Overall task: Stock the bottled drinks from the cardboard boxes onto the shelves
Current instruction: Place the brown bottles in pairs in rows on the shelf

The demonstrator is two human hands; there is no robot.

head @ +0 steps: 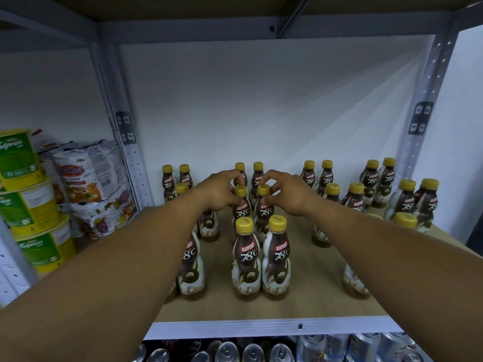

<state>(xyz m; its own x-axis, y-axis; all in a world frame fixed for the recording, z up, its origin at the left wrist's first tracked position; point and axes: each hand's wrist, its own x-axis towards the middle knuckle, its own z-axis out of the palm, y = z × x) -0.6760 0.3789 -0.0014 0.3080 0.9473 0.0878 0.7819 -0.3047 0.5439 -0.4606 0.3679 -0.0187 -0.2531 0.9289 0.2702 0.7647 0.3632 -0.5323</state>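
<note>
The shelf point(308, 283) was a pale wood-coloured board in a grey metal frame. A white wall point(261, 100) closed it off behind, and the underside of an upper shelf point(183, 6) hung overhead. Perforated uprights stood at the back corners, the left upright point(122, 131) and the right upright point(423, 113). A light grey front rail point(261, 329) edged the board nearest the camera.

The bottled drinks point(326, 176), brown-and-white with yellow caps, stood upright on the board in pairs. They formed columns that ran from the wall toward the rail. In the centre column a front pair point(261, 259) stood side by side, a little back from the rail.

Just behind it stood the pair being handled. The left hand point(219, 192) had its fingers curled round the cap of the left middle bottle point(241, 205). The right hand point(287, 194) pinched the cap of the right middle bottle point(264, 209) between thumb and fingertips. Both bottles stood on the board, almost touching each other. Both forearms reached in over the rail, and they covered parts of the columns to either side.

Bare board lay between the centre column and the pairs to its right. A strip of it also ran along the rail in front of the front pair.

Left of the left upright, the next bay held stacked green-and-yellow noodle cups point(26, 205), with noodle packets point(94, 178) piled beside them. Under the rail, the tops of drink cans point(227, 351) showed on a lower shelf.
</note>
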